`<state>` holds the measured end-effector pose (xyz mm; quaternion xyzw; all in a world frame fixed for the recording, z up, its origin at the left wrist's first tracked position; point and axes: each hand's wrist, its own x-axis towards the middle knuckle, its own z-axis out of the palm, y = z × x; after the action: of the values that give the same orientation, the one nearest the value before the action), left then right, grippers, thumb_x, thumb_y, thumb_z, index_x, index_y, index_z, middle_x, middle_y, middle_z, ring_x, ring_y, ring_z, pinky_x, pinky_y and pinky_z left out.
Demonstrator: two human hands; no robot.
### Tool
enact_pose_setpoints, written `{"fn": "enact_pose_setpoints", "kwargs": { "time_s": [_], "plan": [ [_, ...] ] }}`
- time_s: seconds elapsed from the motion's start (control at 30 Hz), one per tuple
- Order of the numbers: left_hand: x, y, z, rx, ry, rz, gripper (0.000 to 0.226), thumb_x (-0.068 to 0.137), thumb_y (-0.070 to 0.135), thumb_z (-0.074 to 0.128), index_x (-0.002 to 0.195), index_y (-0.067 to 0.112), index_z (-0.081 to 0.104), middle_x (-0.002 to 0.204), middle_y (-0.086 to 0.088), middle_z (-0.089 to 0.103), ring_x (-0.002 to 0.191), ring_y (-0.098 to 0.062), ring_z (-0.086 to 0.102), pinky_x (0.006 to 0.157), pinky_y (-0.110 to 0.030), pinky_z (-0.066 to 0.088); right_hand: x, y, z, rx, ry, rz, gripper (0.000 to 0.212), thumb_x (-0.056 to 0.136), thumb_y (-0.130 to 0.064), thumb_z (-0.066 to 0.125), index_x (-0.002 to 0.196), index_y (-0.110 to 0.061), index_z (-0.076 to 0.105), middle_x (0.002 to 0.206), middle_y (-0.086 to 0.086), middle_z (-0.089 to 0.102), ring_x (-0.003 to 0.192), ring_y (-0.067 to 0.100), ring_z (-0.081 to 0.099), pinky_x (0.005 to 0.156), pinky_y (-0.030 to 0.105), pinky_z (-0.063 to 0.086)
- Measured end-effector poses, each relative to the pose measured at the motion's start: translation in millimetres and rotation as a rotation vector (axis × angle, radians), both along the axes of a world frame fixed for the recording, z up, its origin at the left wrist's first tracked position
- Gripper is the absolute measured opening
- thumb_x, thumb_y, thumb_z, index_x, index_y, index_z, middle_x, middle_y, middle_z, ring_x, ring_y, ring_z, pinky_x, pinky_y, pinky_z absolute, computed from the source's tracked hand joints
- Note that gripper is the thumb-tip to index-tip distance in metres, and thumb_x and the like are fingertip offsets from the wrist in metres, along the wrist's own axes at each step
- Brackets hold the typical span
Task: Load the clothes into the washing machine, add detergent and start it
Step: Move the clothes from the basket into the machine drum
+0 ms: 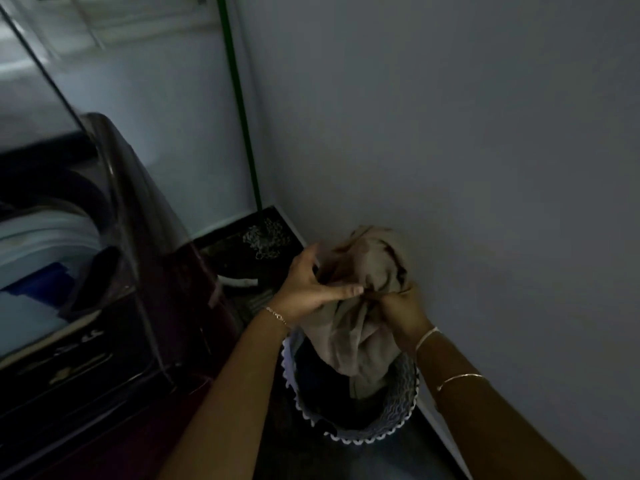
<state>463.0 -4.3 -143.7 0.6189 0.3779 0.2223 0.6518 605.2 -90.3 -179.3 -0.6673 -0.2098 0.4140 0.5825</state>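
A beige garment [360,313] hangs bunched above a round laundry basket [398,407] with a scalloped white rim, on the floor by the wall. My left hand [308,289] grips the cloth from the left, thumb laid across its front. My right hand [401,306] holds the gathered fabric from the right, fingers curled into it. Dark clothes lie inside the basket under the garment. At the left stands a dark maroon top-loading washing machine [166,271], lid [38,74] raised, with blue and white laundry [38,289] visible in its drum.
A mop with a green handle [239,98] leans in the corner, its stringy head [266,240] on the dark floor. A white hose [239,281] lies beside the machine. A plain wall [485,168] runs close along the right of the basket.
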Motion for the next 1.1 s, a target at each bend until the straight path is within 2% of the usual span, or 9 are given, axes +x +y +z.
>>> {"fn": "enact_pose_setpoints", "kwargs": {
  "time_s": [0.1, 0.2, 0.37, 0.53, 0.63, 0.8, 0.87, 1.0, 1.1],
  "plan": [
    [-12, -4, 1, -0.013, 0.157, -0.072, 0.129, 0.047, 0.033, 0.093, 0.15, 0.024, 0.015, 0.132, 0.015, 0.04, 0.125, -0.003, 0.042, 0.101, -0.022, 0.04, 1, 1, 36, 0.027, 0.218, -0.045, 0.023, 0.078, 0.013, 0.059, 0.088, -0.005, 0.068, 0.088, 0.016, 0.07, 0.087, 0.035, 0.066, 0.077, 0.044, 0.058],
    [-8, -19, 2, 0.041, 0.176, -0.196, 0.139, 0.031, 0.051, 0.093, 0.139, 0.043, 0.004, 0.141, 0.016, 0.033, 0.132, -0.004, 0.037, 0.111, -0.028, 0.035, -1, 4, 71, 0.064, 0.398, -0.051, 0.023, 0.08, 0.009, 0.051, 0.093, -0.001, 0.067, 0.092, 0.018, 0.07, 0.086, 0.034, 0.066, 0.076, 0.042, 0.056],
    [12, -46, 21, 0.196, 0.132, 0.053, 0.112, 0.053, 0.019, 0.093, 0.136, 0.034, 0.019, 0.124, 0.016, 0.038, 0.116, 0.002, 0.04, 0.092, -0.007, 0.033, -15, 6, 118, 0.076, 0.661, 0.014, 0.031, 0.086, -0.016, 0.041, 0.096, -0.001, 0.067, 0.088, 0.015, 0.073, 0.089, 0.033, 0.063, 0.083, 0.04, 0.051],
    [12, -39, 37, 0.127, 0.096, 0.235, 0.066, 0.058, 0.037, 0.084, 0.116, 0.029, 0.054, 0.107, 0.01, 0.062, 0.107, -0.013, 0.061, 0.088, -0.021, 0.046, -25, 5, 153, 0.128, 0.583, 0.019, 0.026, 0.089, -0.023, 0.049, 0.099, -0.007, 0.067, 0.093, 0.012, 0.071, 0.091, 0.029, 0.063, 0.083, 0.038, 0.051],
    [9, -37, 50, 0.103, 0.074, 0.331, 0.058, 0.065, 0.027, 0.086, 0.116, 0.023, 0.06, 0.106, 0.006, 0.067, 0.101, -0.014, 0.064, 0.084, -0.021, 0.048, -25, -2, 155, 0.084, 0.423, 0.056, 0.027, 0.09, -0.03, 0.058, 0.11, -0.012, 0.065, 0.104, 0.008, 0.07, 0.098, 0.025, 0.064, 0.077, 0.032, 0.052],
    [1, -37, 83, 0.087, -0.004, 0.528, 0.044, 0.07, 0.01, 0.08, 0.11, 0.017, 0.062, 0.104, 0.003, 0.063, 0.099, -0.014, 0.061, 0.088, -0.023, 0.048, -30, -40, 124, -0.069, 0.375, -0.067, 0.032, 0.096, -0.031, 0.049, 0.102, -0.004, 0.064, 0.068, 0.001, 0.053, 0.048, 0.01, 0.043, 0.042, 0.017, 0.034],
    [2, -39, 97, 0.053, -0.041, 0.56, 0.035, 0.07, 0.009, 0.08, 0.097, 0.021, 0.063, 0.101, 0.002, 0.064, 0.099, -0.017, 0.063, 0.092, -0.028, 0.05, -38, -61, 96, -0.209, 0.429, -0.05, 0.034, 0.093, -0.041, 0.048, 0.076, -0.013, 0.057, 0.052, -0.003, 0.048, 0.041, 0.01, 0.042, 0.036, 0.015, 0.032],
    [5, -46, 124, -0.011, -0.121, 0.534, 0.026, 0.071, 0.011, 0.08, 0.09, 0.022, 0.067, 0.1, -0.001, 0.069, 0.097, -0.019, 0.066, 0.091, -0.033, 0.053, -59, -82, 67, -0.409, 0.675, -0.021, 0.06, 0.074, -0.067, 0.058, 0.113, -0.022, 0.053, 0.104, 0.012, 0.056, 0.095, 0.031, 0.054, 0.082, 0.045, 0.048],
    [4, -55, 145, -0.133, -0.215, 0.506, 0.038, 0.072, 0.015, 0.079, 0.109, 0.012, 0.069, 0.104, -0.005, 0.072, 0.097, -0.02, 0.068, 0.09, -0.038, 0.055, -71, -83, 67, -0.289, 0.946, -0.107, 0.076, 0.078, -0.069, 0.054, 0.135, -0.02, 0.047, 0.127, 0.019, 0.055, 0.128, 0.04, 0.043, 0.106, 0.056, 0.035]
  ]
}}
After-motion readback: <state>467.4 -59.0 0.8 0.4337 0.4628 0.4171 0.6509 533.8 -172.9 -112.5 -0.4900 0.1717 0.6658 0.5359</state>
